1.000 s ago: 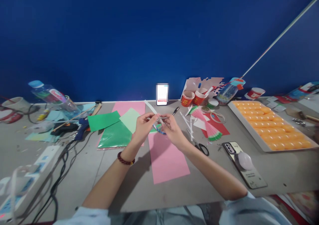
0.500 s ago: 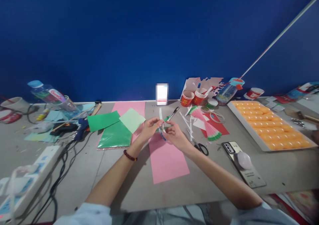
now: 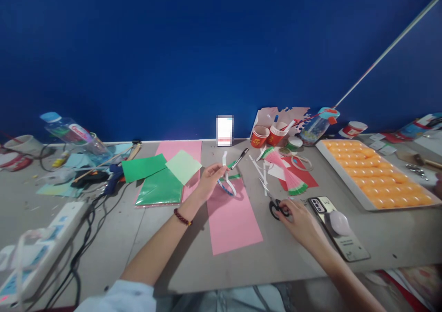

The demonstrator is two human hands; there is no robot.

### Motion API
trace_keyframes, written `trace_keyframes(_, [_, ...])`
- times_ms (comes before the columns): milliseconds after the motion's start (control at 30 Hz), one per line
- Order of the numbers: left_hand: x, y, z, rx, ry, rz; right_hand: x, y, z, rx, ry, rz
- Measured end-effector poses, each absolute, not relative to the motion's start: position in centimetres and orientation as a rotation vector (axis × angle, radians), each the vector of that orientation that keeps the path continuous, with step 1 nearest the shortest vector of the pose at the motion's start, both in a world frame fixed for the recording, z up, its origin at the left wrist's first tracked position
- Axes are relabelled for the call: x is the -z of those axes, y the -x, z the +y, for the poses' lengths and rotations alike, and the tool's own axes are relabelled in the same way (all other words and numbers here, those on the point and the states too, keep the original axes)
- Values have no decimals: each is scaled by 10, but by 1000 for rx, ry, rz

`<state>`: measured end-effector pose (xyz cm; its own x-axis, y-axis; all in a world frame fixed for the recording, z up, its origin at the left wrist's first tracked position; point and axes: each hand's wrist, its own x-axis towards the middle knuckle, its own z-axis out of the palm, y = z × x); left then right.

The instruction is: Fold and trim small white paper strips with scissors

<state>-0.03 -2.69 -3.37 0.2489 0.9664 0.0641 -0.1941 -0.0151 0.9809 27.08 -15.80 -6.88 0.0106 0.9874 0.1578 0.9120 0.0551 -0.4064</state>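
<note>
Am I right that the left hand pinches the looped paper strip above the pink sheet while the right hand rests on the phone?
Not quite. In the head view the right hand is on the black-handled scissors, beside the phone, not on it. The left hand does pinch the looped paper strip above the pink sheet.

Grey table (image 3: 193,266) bears pink paper (image 3: 232,217), scissors (image 3: 275,204), phone (image 3: 336,226).

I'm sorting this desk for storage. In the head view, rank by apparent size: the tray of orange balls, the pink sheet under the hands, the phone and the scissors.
1. Tray of orange balls
2. Pink sheet, though it lies nearer the camera, so this is unsure
3. Phone
4. Scissors, partly hidden by the right hand
</note>
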Motion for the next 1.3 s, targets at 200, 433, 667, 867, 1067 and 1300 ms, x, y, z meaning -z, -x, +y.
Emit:
trace_keyframes(200, [33,1,-28,-1127,-1197,903,74,-270,-158,-221,1994,-1904])
trace_keyframes(433, [29,3,-31,-1031,-1140,727,47,-274,-146,-1011,1928,-1624])
trace_keyframes(667, [24,2,-33,-982,-1118,645,27,-265,-133,-1543,1591,-1519])
trace_keyframes(867, [32,-3,-33,-1030,-1112,649,20,-254,-112,-1311,1625,-1717])
trace_keyframes(1067, [31,-4,-35,-1017,-1163,632,12,-252,-92,-1239,1558,-1886])
trace_keyframes(1300, [26,-5,-40,-982,-1163,632,3,-254,-81,-1358,1568,-2007])
